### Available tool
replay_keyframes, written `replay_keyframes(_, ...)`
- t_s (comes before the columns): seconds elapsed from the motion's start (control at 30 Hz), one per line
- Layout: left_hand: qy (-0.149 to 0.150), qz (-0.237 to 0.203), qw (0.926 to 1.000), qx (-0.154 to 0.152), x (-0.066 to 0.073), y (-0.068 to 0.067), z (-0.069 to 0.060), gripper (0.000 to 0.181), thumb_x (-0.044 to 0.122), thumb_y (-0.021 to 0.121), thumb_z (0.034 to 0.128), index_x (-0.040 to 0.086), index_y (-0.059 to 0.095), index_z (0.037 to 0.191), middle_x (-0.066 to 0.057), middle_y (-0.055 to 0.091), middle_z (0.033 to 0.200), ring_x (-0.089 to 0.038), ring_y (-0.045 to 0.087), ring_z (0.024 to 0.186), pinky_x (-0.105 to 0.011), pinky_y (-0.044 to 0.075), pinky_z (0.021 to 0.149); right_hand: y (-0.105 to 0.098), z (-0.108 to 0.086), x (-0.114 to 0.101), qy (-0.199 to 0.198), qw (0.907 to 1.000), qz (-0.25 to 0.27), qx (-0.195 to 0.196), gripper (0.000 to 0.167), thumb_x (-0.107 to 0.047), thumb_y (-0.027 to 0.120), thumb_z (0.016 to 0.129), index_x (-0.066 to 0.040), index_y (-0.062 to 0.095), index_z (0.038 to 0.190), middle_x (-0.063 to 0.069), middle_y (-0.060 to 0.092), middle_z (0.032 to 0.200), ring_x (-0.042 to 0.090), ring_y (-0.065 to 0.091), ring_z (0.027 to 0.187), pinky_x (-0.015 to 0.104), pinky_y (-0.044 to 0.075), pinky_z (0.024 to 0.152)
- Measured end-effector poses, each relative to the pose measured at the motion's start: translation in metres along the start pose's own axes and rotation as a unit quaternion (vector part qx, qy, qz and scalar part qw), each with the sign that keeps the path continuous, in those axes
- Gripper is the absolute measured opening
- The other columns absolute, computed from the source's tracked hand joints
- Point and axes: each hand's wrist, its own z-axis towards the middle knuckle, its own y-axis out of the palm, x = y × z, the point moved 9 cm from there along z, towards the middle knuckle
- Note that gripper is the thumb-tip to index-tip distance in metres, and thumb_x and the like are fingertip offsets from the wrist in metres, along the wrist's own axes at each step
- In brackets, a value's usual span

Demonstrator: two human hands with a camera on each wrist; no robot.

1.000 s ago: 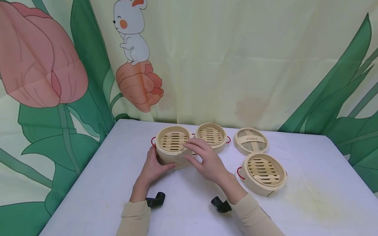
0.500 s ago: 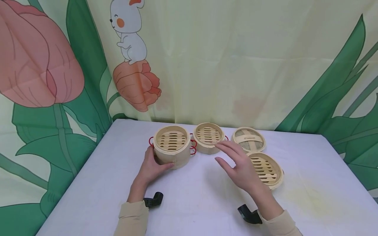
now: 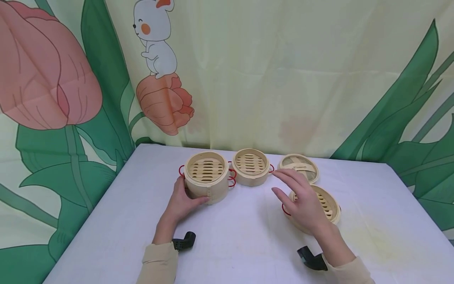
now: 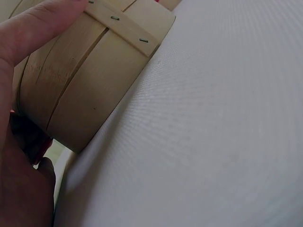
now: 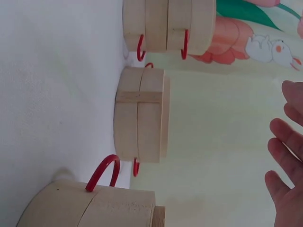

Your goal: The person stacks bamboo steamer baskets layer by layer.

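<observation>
Two round bamboo steamer baskets (image 3: pixel 207 175) with red handles stand stacked at the table's left back. My left hand (image 3: pixel 182 203) grips the stack's left side, its thumb (image 4: pixel 38 28) across the lower front; the other fingers are mostly hidden behind the wall. Bamboo side walls (image 5: pixel 168 21) and two red handles of the stack show in the right wrist view. My right hand (image 3: pixel 305 203) hovers above another steamer basket (image 3: pixel 330 201) at the right, covering part of it. Its fingers are loosely bent and hold nothing.
A third single steamer basket (image 3: pixel 251 162) stands just right of the stack. Behind my right hand lies a woven steamer lid (image 3: pixel 288 161). White cloth covers the table (image 3: pixel 234 240); a printed curtain (image 3: pixel 248 79) hangs along the back edge.
My right hand has left the stack's right side and moved right, over the right-hand steamer basket. My left hand has stayed on the stack.
</observation>
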Motion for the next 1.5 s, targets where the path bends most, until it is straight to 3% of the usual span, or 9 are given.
replay_keyframes(0.27,-0.002,-0.004,1.0,-0.005,-0.002,-0.001,0.0,0.109,0.027,0.095,0.0688,0.005,0.027,0.151,-0.015,0.036,0.146,-0.03,0.032,0.138,-0.05,0.024,0.117,0.011,0.012,0.009,0.0,0.9995,-0.032,-0.006,0.051,0.003,0.082,0.079,-0.004,0.067,0.127,0.009,0.063,0.127,0.029,0.056,0.119,0.019,0.034,0.107)
replay_keyframes(0.53,0.005,-0.013,0.9999,-0.002,0.0,0.0,0.0,0.108,0.027,0.096,0.0682,0.005,0.028,0.15,-0.015,0.037,0.145,-0.029,0.034,0.137,-0.049,0.026,0.116,0.031,0.021,0.028,0.021,0.9988,-0.039,-0.023,0.049,0.0,0.084,0.079,-0.003,0.068,0.125,0.015,0.062,0.127,0.032,0.056,0.118,0.044,0.045,0.099)
replay_keyframes(0.8,0.0,-0.004,1.0,-0.001,-0.001,0.001,0.001,0.11,0.029,0.096,0.0678,0.004,0.027,0.151,-0.016,0.037,0.145,-0.03,0.033,0.138,-0.049,0.025,0.117,0.046,0.028,0.036,0.04,0.9968,-0.043,-0.055,0.047,-0.007,0.084,0.082,-0.002,0.067,0.126,0.016,0.061,0.13,0.032,0.054,0.123,0.049,0.045,0.1)
replay_keyframes(1.07,0.001,-0.01,1.0,0.001,-0.002,0.0,0.001,0.11,0.027,0.096,0.0673,0.004,0.028,0.15,-0.016,0.037,0.145,-0.03,0.033,0.138,-0.049,0.025,0.117,0.065,0.031,0.048,0.096,0.9855,-0.063,-0.125,0.047,-0.011,0.082,0.086,-0.004,0.066,0.13,0.017,0.059,0.133,0.035,0.05,0.128,0.053,0.042,0.104)
replay_keyframes(1.5,0.006,-0.008,0.9999,0.004,0.0,0.0,0.0,0.109,0.027,0.096,0.0673,0.004,0.028,0.15,-0.016,0.037,0.146,-0.029,0.033,0.138,-0.048,0.025,0.116,0.091,0.035,0.061,0.113,0.966,-0.1,-0.21,0.04,-0.011,0.081,0.086,-0.002,0.069,0.123,0.019,0.063,0.127,0.04,0.053,0.124,0.053,0.039,0.106)
